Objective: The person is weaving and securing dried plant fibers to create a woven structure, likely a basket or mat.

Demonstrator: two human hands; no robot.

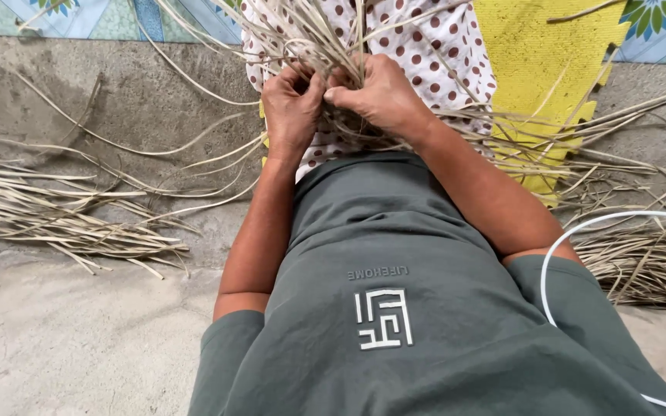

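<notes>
Along the left edge of the concrete floor [79, 347] you have a loose bundle of dry strips [55, 219] lying flat, well apart from your hands, with a few long single strips curving from it toward your lap. Moving right, your left hand [290, 108] sits above your lap, its fingers [302, 77] curled tight and pinching pale weaving strips [310, 35] that fan upward and outward from the grip. Just beside it, touching at the knuckles, your right hand [379, 96] closes on the same cluster of strips, thumb pressed against forefinger so the strands are clamped between them. Both hands work over a white cloth with dark red dots [441, 46] that covers your legs, and the woven part under the hands is mostly hidden by them. Below the hands your grey-green shirt [395, 254] fills the middle. To the right of the cloth a yellow foam mat [541, 54] lies on the floor, crossed by more strips. Farther right, near the floor's right edge, another heap of strips [641, 262] rests, and a thin white cable [580, 231] arcs over your right sleeve.
</notes>
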